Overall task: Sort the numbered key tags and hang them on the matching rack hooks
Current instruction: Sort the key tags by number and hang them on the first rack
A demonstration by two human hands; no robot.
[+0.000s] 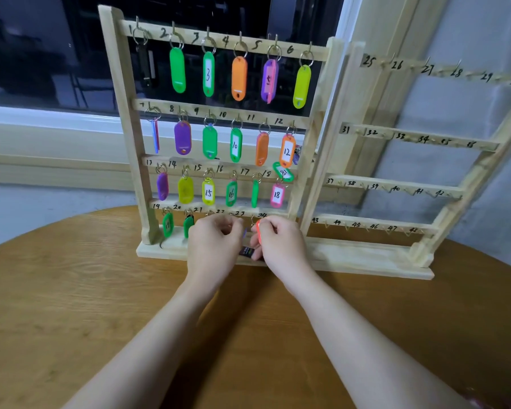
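Bottom rail, hook 24: my right hand (279,242) pinched the red key tag (258,231); my left hand (216,240) curled beside, contents unclear. Best to steady the ring and slip it over the hook squarely.

The left rack (121,119) has handwritten numbers above its hooks, 1 to 6 on the top bar down to 19 to 24 on the lowest. Tags read 3 (208,74), 5 (268,80), 10 (235,145), 12 (287,151), 15 (208,192), 16 (231,193) and 18 (277,195). The right rack (419,141) is numbered 25 to 48, some blurred.
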